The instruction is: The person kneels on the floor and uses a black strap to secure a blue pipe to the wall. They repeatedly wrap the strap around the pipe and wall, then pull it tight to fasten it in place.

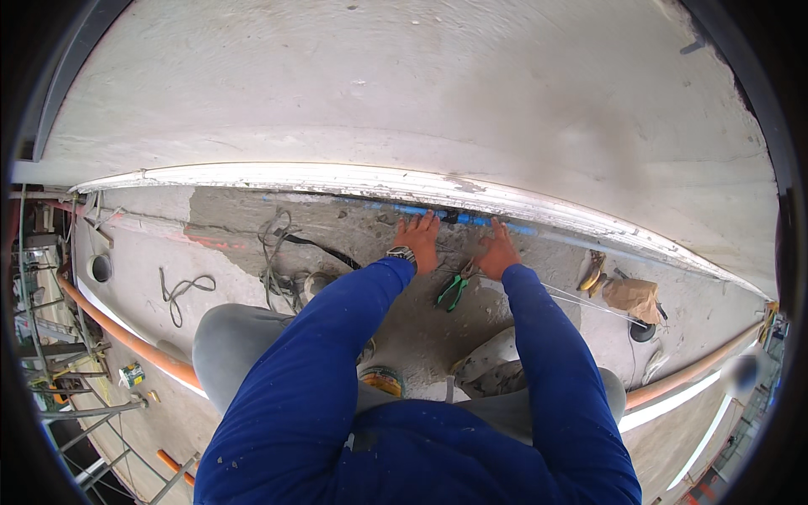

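A blue pipe runs along the foot of the pale wall, with a dark fitting partway along it. My left hand reaches the pipe left of this fitting, its fingers stretched out and their tips at the pipe. To the right of the fitting is my right hand, fingers apart, fingertips at the pipe and thumb held off to the side. Neither hand shows anything gripped. Green-handled pliers lie on the rough concrete between and just below my hands.
A black strap and tangled cord lie left; another cord loop is farther left. A brown paper bag and a black round object sit right. A bucket stands between my legs. Scaffolding rises lower left, beside an orange rail.
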A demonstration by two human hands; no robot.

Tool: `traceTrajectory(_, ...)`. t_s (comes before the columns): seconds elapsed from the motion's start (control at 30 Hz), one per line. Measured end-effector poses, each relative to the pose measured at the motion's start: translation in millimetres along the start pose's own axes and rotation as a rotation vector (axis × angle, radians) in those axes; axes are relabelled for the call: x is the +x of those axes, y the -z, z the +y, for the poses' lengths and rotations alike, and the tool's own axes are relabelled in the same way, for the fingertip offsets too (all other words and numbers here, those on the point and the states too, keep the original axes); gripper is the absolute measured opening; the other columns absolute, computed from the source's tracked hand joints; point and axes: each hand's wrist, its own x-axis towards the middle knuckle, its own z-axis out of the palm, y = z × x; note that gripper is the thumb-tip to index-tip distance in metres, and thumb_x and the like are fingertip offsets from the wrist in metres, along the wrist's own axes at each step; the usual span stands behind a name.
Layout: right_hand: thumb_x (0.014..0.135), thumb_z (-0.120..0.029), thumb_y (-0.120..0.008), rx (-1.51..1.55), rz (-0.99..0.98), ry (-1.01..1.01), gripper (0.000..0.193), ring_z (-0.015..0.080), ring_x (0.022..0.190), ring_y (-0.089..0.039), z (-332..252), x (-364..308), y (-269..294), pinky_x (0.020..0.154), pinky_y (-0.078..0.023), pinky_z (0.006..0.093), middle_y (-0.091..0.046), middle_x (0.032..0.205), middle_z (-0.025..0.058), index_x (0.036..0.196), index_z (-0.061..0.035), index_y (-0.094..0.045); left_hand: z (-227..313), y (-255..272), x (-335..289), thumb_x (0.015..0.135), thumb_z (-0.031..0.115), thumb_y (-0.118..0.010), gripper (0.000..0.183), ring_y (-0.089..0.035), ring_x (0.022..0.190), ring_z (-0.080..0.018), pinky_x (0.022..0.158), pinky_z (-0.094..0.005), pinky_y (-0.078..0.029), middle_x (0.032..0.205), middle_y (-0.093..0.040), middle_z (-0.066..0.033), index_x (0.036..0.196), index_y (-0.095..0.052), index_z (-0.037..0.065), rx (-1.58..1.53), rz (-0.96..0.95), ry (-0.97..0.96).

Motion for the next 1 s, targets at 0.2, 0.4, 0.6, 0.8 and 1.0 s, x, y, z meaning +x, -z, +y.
traceTrajectory(0.2, 0.089, -0.047, -0.077, 0.01, -0.014, 0.002, 0.07, 0.0432, 0.164, -0.011, 5, 6, -8, 0.132, -0.024, 0.0484, -0.01, 0.178, 0.0223, 0.148, -0.0113, -0.065, 7, 17, 4, 0.097, 0.028, -0.056, 0.082, -0.02, 0.162, -0.0403, 0.131, -0.0654, -0.013, 0.178, -0.016, -0.0151, 0.169, -0.023, 0.004, 0.068, -0.124, 0.053)
traceTrajectory(0.4, 0.088, -0.049, -0.078, -0.008, -0.005, -0.019, 0.07, 0.0465, 0.163, -0.011, 12, 13, -14, 0.131, -0.024, 0.0513, -0.009, 0.178, 0.0239, 0.146, -0.0115, -0.066, 21, 24, 14, 0.098, 0.038, -0.063, 0.087, -0.023, 0.16, -0.0412, 0.131, -0.0655, -0.016, 0.176, -0.019, -0.0123, 0.168, -0.024, 0.004, 0.167, -0.164, 0.063)
traceTrajectory(0.6, 0.091, -0.048, -0.072, -0.002, 0.033, 0.007, 0.064, 0.0433, 0.164, -0.01, 18, 8, -8, 0.133, -0.02, 0.0496, -0.023, 0.174, 0.0222, 0.141, -0.009, -0.069, 20, 18, 19, 0.091, 0.036, -0.067, 0.088, -0.03, 0.155, -0.0407, 0.129, -0.0673, -0.016, 0.17, -0.028, -0.0117, 0.164, -0.032, 0.002, 0.121, -0.087, 0.022)
traceTrajectory(0.8, 0.088, -0.049, -0.077, -0.128, -0.048, 0.085, 0.068, 0.0427, 0.164, -0.012, 5, 9, 13, 0.13, -0.028, 0.0518, -0.012, 0.178, 0.0226, 0.145, -0.0132, -0.067, 9, 16, 19, 0.085, 0.031, -0.069, 0.087, -0.033, 0.153, -0.0398, 0.128, -0.0677, -0.017, 0.168, -0.031, -0.013, 0.161, -0.039, 0.001, 0.088, -0.027, 0.022)
traceTrajectory(1.0, 0.089, -0.046, -0.077, 0.025, 0.024, 0.061, 0.066, 0.0431, 0.164, -0.013, 16, 6, 5, 0.129, -0.03, 0.0517, -0.015, 0.177, 0.0223, 0.145, -0.0126, -0.066, 13, 18, 21, 0.086, 0.028, -0.069, 0.082, -0.034, 0.153, -0.039, 0.129, -0.065, -0.018, 0.165, -0.035, -0.0126, 0.159, -0.042, 0.001, 0.069, -0.018, 0.031)
